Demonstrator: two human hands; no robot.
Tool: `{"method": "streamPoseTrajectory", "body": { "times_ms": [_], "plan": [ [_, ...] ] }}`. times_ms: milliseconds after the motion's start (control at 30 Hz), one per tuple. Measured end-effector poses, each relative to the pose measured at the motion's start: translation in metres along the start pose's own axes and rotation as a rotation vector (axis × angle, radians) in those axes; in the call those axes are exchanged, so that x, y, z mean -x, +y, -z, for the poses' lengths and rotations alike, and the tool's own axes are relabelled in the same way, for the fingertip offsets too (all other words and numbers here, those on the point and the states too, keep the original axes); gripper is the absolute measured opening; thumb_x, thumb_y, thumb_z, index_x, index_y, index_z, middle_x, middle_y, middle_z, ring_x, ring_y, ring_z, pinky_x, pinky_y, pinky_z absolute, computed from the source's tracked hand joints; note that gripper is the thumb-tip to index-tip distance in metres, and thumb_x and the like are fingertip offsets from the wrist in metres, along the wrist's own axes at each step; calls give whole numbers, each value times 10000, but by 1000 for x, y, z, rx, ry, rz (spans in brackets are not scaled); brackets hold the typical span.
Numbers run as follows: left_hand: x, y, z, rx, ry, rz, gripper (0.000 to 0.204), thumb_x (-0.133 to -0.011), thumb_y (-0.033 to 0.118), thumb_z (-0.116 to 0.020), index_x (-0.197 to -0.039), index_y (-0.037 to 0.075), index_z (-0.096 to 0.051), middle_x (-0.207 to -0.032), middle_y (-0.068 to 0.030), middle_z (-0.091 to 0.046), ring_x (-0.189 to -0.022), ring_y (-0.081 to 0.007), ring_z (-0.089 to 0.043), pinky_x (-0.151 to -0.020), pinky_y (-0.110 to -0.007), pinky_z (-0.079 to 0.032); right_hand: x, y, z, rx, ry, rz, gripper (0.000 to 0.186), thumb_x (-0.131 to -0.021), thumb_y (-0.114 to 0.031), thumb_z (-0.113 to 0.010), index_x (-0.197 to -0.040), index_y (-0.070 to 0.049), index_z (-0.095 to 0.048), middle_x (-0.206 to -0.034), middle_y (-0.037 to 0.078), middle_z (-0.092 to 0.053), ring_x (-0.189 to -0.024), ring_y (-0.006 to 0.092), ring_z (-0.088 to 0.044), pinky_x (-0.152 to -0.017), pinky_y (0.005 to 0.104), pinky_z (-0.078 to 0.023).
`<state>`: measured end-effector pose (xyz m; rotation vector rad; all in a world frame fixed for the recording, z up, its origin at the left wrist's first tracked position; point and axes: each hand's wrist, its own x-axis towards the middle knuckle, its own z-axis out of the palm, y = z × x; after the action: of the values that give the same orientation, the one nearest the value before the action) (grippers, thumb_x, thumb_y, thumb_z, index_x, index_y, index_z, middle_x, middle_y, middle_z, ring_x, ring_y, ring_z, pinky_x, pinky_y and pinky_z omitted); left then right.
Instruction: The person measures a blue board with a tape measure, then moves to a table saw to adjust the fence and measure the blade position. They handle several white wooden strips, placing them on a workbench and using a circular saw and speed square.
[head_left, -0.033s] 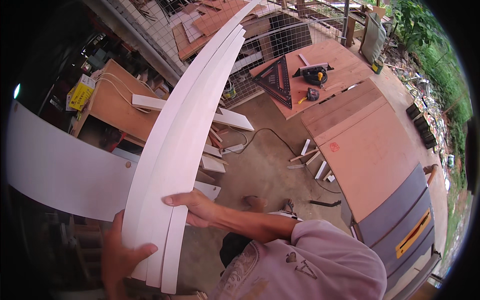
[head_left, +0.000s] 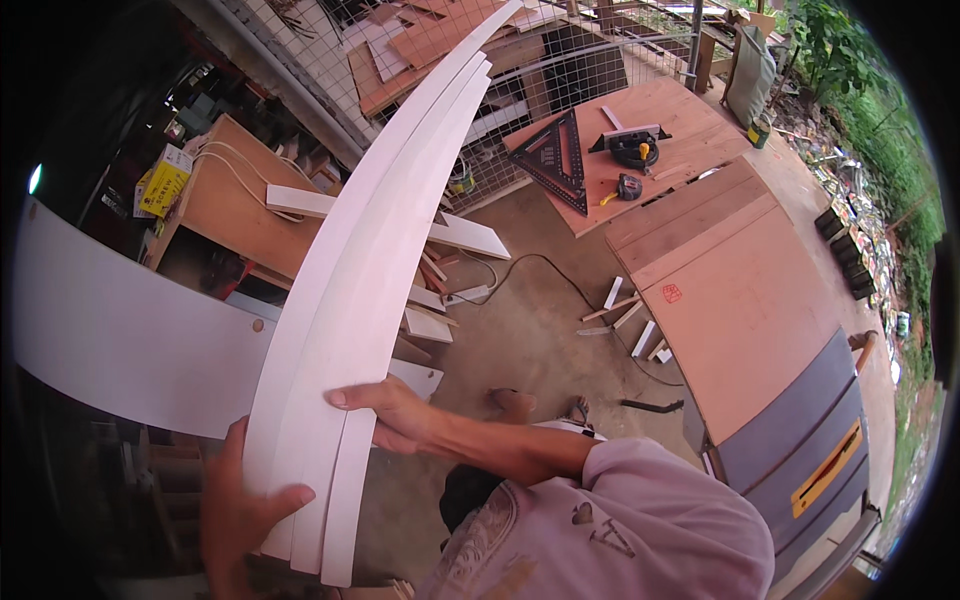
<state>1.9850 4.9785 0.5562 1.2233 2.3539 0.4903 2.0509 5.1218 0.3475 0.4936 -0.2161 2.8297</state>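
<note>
I hold a stack of long white boards lengthwise in both hands, their far ends reaching toward the top of the view. My left hand is closed round the lower left edge, thumb lying over the face. My right hand grips the right side farther up, its thumb across the top board and its other fingers partly hidden beneath. A wide white panel lies behind the boards on the left. My sandalled feet show on the concrete floor below.
At right, a plywood top holds a black square, a tape measure and a black tool, beside brown panels and a grey surface with a yellow insert. Offcuts and a cord lie on the floor. A wooden case and wire mesh stand behind.
</note>
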Motion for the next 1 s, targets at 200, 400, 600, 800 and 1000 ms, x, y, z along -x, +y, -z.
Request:
{"method": "streamPoseTrajectory", "body": {
  "times_ms": [200,400,600,800,1000],
  "plan": [
    [-12,15,8,-76,-70,89,823,-699,173,-889,-1396,-45,-511,-1165,-193,-719,-1072,-289,-708,-979,-417,-542,-5,6,15,-39,68,-31,688,-945,-224,-753,-1496,40,-437,-1433,196,-579,-1324,342,-588,-1143,504,-476],
    [-30,10,-6,41,-115,169,832,-701,193,-890,-1410,-38,-521,-1225,-196,-696,-1120,-282,-672,-1019,-413,-508,-2,9,43,-121,106,-13,651,-985,-232,-719,-1500,35,-425,-1429,189,-581,-1325,329,-591,-1146,497,-477],
    [-61,9,5,0,-221,197,793,-746,257,-904,-1379,-60,-548,-1226,-200,-704,-1123,-290,-683,-1002,-416,-514,-3,-1,56,-255,121,-3,614,-1027,-266,-679,-1497,29,-416,-1429,198,-573,-1344,323,-578,-1177,470,-471],
    [-89,16,18,24,-399,154,689,-815,275,-895,-1337,-65,-600,-1191,-171,-727,-1062,-229,-690,-964,-359,-523,-6,0,60,-293,281,60,620,-1031,-248,-671,-1505,35,-388,-1459,212,-539,-1368,350,-549,-1191,487,-454],
    [-124,16,19,-112,-581,172,670,-869,402,-854,-1310,-56,-643,-1161,-164,-740,-1036,-223,-700,-933,-340,-530,-2,0,71,-360,410,104,635,-1035,-260,-661,-1517,26,-364,-1482,230,-509,-1409,378,-497,-1210,525,-422]
  ]
}}
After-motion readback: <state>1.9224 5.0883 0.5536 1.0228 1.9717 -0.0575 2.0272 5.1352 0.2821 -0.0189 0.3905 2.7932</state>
